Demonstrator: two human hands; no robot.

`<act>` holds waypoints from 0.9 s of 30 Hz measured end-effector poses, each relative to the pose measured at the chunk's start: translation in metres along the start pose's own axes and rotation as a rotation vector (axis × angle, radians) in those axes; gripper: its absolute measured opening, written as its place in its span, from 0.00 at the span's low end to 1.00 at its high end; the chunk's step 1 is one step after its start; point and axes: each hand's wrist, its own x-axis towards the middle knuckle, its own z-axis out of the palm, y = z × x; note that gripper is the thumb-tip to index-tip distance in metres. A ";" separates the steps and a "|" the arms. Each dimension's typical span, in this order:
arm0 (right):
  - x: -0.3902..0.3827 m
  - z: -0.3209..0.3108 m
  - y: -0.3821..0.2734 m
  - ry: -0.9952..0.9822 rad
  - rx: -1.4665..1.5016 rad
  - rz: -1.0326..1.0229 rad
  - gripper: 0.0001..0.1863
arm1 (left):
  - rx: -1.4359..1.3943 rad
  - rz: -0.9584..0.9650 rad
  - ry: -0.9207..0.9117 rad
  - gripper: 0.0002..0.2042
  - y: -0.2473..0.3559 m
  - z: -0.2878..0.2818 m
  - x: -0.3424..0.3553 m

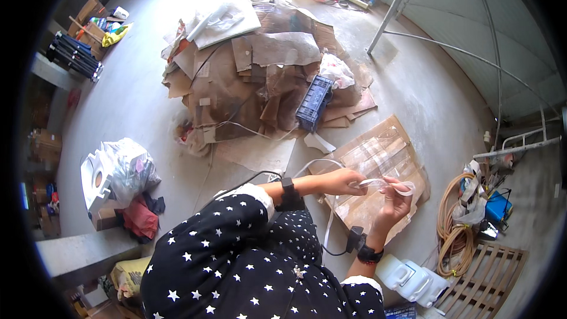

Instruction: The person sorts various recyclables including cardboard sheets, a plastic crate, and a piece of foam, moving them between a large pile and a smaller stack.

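My left hand pinches a white flat strap, which loops down to the floor on both sides of my left wrist. My right hand, to the right, grips a bunched loop of the same strap between thumb and fingers. Both hands are over a flattened, tape-covered cardboard sheet on the floor. Dark bands with small black boxes and cables are on both my wrists.
Ahead lie a cardboard heap and blue crate. Bagged items sit left. Right are a metal frame, coiled hoses, white jugs and a slatted rack. A ledge is at lower left.
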 end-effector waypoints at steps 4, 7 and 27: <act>0.002 0.000 -0.004 0.083 0.243 0.065 0.04 | -0.082 -0.100 0.137 0.10 0.008 -0.002 -0.033; 0.007 0.000 -0.012 0.146 0.495 0.073 0.06 | 0.314 -0.312 0.106 0.09 0.012 -0.020 -0.059; -0.152 0.333 -0.038 -1.267 0.032 0.713 0.05 | 1.222 -0.633 0.768 0.04 0.044 -0.195 -0.581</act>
